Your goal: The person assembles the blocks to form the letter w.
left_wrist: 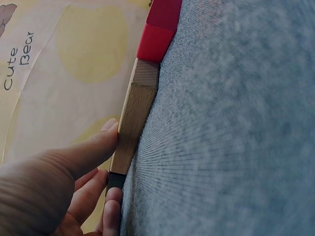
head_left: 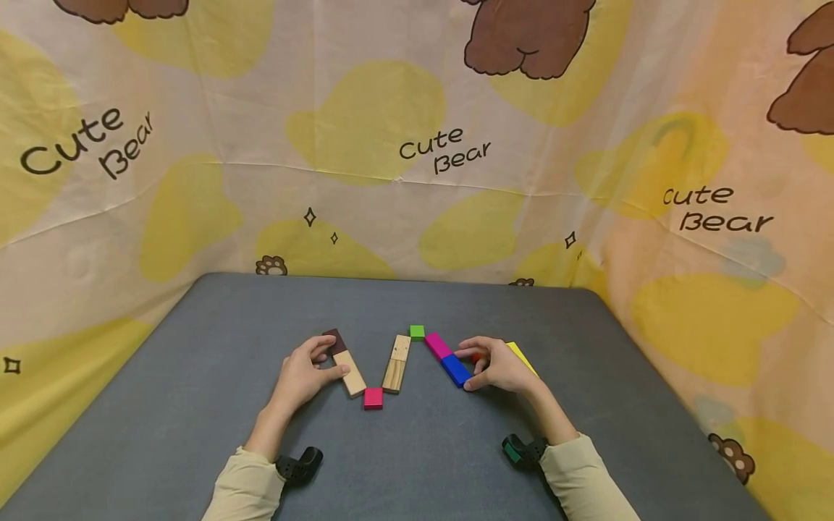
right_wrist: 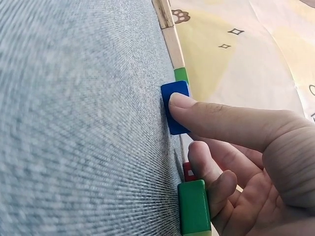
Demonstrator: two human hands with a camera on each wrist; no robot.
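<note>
left hand: the left hand (head_left: 305, 373) lies over the outer end of the row, thumb touching the tan block (head_left: 350, 374), other fingers bent at the dark brown block (head_left: 337, 342); whether these fingers pinch, i cannot tell.
right hand: the right hand (head_left: 504, 367) has thumb and forefinger pinching the blue block (head_left: 456, 370), the thumb pressed on its near end; the remaining fingers are bent inward.
left slant: dark brown and tan blocks lie end to end, leading down to the red block (head_left: 373, 399).
middle slant: two wood-grain blocks (head_left: 397, 364) rise end to end from beside the red one toward the green cube (head_left: 417, 333).
right slant: the magenta block (head_left: 438, 345) starts just beside the green cube and meets the blue one at its lower end.
by the right palm: a small red piece (head_left: 477, 357), partly hidden; a green block (right_wrist: 194, 206) near the smaller fingers; the yellow block (head_left: 520, 357) beyond the hand.
counter: grey counter (head_left: 417, 463) under every block.
wrists: beige sleeves (head_left: 250, 483), dark wrist devices (head_left: 301, 465).
backdrop: patterned cloth (head_left: 365, 123) lettered "cute bear".
</note>
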